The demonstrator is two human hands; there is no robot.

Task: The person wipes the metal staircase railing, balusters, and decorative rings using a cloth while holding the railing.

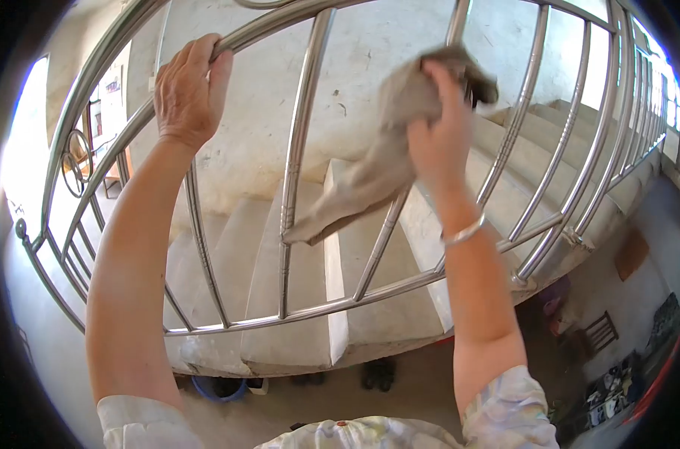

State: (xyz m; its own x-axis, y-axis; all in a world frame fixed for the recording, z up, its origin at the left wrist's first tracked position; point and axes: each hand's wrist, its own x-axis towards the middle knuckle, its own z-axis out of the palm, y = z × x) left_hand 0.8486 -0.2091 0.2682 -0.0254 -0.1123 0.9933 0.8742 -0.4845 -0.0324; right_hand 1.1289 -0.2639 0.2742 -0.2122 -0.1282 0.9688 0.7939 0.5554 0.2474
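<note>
My left hand is closed around a shiny metal handrail at the upper left. My right hand, blurred by motion, grips a grey-brown cloth. The cloth is bunched at an upright bar of the railing, and its long end hangs down to the left across the front of the bars. That end reaches a neighbouring bar. A bracelet circles my right wrist.
Concrete steps rise to the right behind the railing, against a stained pale wall. Below the stairs are a blue basin, dark shoes and a wooden chair. A bottom rail joins the bars.
</note>
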